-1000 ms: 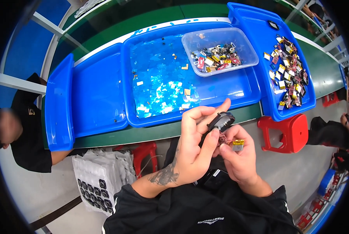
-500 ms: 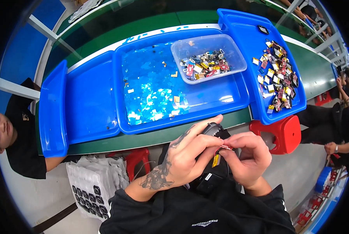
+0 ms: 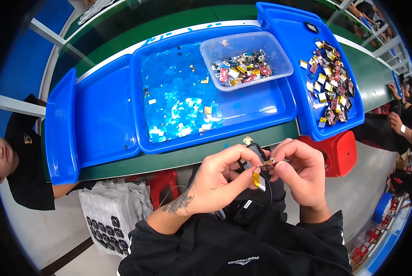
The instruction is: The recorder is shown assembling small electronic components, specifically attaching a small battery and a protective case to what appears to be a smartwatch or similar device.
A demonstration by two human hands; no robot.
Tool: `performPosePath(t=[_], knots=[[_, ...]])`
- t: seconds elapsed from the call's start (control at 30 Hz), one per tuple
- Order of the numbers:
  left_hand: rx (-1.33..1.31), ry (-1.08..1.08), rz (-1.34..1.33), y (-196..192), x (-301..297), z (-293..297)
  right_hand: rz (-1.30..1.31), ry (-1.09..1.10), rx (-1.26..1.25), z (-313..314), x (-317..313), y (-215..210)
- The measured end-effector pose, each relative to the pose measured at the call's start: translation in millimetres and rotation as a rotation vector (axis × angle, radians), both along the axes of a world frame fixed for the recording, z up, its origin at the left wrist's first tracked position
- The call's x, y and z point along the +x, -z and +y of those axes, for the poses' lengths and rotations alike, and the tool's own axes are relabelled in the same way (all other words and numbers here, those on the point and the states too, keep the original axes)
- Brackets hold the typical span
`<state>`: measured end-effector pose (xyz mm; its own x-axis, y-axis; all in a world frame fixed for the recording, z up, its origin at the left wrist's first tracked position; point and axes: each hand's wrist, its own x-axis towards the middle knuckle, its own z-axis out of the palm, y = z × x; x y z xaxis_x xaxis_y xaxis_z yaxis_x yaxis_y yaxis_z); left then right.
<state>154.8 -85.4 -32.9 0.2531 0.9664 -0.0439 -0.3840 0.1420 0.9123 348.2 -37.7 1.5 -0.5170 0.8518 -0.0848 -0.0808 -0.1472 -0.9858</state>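
Above my lap, both hands pinch a small circuit board (image 3: pixel 267 163) with thin wires. My left hand (image 3: pixel 217 177) holds its left end and wires between thumb and forefinger. Thumb and fingers of my right hand (image 3: pixel 302 175) close on the other end. A small battery (image 3: pixel 259 180), silver with yellow tape, hangs below the left fingertips. Beyond my hands, a clear plastic bin (image 3: pixel 283 64) holds mixed boards and batteries (image 3: pixel 243 70). It stands in a large blue tray (image 3: pixel 256 110) strewn with blue film pieces (image 3: pixel 183 110). More boards with batteries (image 3: pixel 330 83) lie heaped in the right blue tray (image 3: pixel 286 25).
Blue trays (image 3: pixel 104 110) continue to the left along the green table (image 3: pixel 187 163). A person (image 3: pixel 26 156) is at the far left. Red stools (image 3: pixel 344 154) stand below the table edge. White packing trays with black round parts (image 3: pixel 118 202) are stacked at lower left.
The board has been turned between my fingers, showing a brownish face instead of red. My left fingers have drawn back and curled. A small pale scrap now shows beyond my hands.
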Motion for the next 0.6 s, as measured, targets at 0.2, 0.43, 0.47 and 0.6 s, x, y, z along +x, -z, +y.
performPosePath(t=[0.2, 0.43, 0.47, 0.6], knots=[[-0.003, -0.019, 0.014, 3, 6, -1, -0.039, 0.082, 0.051, -5, -8, 3], [0.044, -0.05, -0.009, -3, 5, 0, -0.216, 0.231, 0.373, -5, -17, 11], [0.049, -0.044, -0.01, -3, 5, 0, -0.225, 0.263, 0.439, -7, -16, 15], [0.08, -0.016, 0.075, -7, 4, 0, -0.218, 0.307, 0.469, -9, -18, 17]])
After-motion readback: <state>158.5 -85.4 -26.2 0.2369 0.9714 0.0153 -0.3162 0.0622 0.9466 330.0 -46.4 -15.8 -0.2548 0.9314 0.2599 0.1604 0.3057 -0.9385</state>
